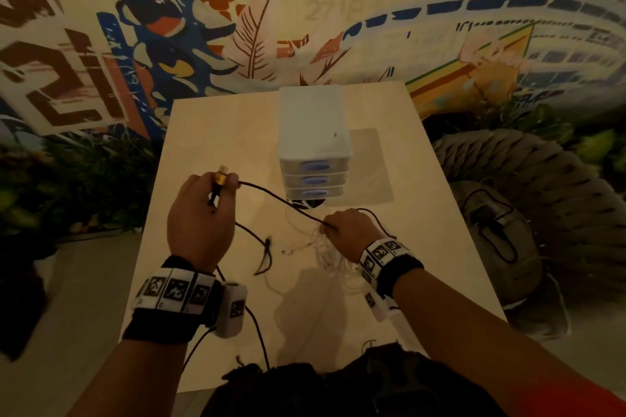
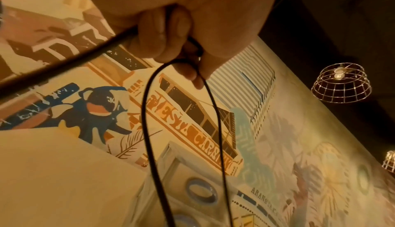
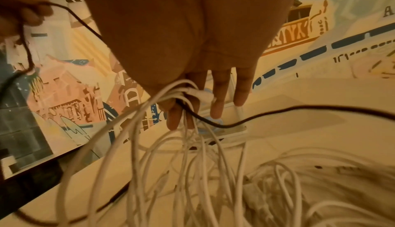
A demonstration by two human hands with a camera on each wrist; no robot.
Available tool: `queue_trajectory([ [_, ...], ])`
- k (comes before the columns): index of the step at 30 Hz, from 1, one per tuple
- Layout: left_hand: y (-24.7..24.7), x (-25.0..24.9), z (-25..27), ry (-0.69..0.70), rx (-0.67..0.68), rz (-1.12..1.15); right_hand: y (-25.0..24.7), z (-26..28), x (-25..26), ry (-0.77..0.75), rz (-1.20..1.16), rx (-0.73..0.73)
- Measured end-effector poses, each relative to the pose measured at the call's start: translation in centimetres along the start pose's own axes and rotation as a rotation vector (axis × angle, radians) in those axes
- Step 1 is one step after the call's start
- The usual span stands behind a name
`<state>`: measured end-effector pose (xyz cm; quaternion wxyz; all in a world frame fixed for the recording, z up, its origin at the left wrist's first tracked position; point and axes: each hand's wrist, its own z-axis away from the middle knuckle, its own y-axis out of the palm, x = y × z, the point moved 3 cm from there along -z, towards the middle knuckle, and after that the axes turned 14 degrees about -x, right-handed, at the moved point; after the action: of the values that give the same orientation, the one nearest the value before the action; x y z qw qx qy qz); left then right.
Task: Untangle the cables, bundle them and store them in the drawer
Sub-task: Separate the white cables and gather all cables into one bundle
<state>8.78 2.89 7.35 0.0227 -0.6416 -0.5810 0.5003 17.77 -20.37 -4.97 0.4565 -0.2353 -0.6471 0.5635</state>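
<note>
Your left hand (image 1: 200, 217) curls around the black cable (image 1: 271, 195) near its gold plug (image 1: 222, 178); its fingertips are hidden. The cable runs rightward and down to your right hand (image 1: 350, 234), which pinches tangled white cables (image 3: 171, 146) above the table (image 1: 423, 213).

Wall (image 1: 305, 10): painted mural, orange lettering at 12 o'clock, blue figure at 10, white ship at 2. Table (image 1: 210, 132): pale, rectangular, centre. Floor (image 1: 78, 281): light tiles at 8. Woven seat (image 1: 528, 179): grey, at 3. Greenery (image 1: 84, 173) at 9. Wire-cage ceiling lamp (image 2: 341, 83), lit; dim warm light.
</note>
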Motion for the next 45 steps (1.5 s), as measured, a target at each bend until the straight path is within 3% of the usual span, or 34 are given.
queue_trajectory([
  [6,0.3,-1.5,0.7,0.132,0.089,-0.039,-0.9,-0.5,0.9,-0.008,0.023,-0.076],
  [12,5.7,-3.8,4.8,0.478,0.439,-0.054,-0.8,-0.1,2.1,-0.010,-0.142,-0.098],
  [16,9.1,-2.1,6.1,0.455,0.658,-0.169,-1.1,0.8,2.4,-0.056,-0.152,-0.099],
  [18,9.6,-1.4,5.7,0.435,0.679,-0.211,-0.8,1.1,1.9,-0.095,-0.133,-0.084],
  [21,8.9,-1.0,4.5,0.432,0.595,-0.142,-0.2,0.9,0.5,-0.065,-0.138,-0.069],
  [27,5.5,-1.5,0.3,0.338,0.262,-0.004,1.2,0.3,-2.6,0.068,-0.125,0.003],
  [30,4.0,-2.2,-1.5,0.341,0.194,-0.016,1.7,0.0,-3.5,0.090,-0.146,-0.025],
  [34,2.0,-1.6,-3.5,0.163,0.028,0.045,2.2,-1.0,-4.7,0.170,-0.119,0.020],
  [40,0.7,0.4,-4.3,0.065,-0.027,0.075,1.6,-2.1,-5.4,0.125,-0.072,-0.104],
  [45,1.1,1.2,-4.6,0.049,0.028,0.041,-1.6,-2.5,-4.2,0.013,-0.225,-0.426],
])
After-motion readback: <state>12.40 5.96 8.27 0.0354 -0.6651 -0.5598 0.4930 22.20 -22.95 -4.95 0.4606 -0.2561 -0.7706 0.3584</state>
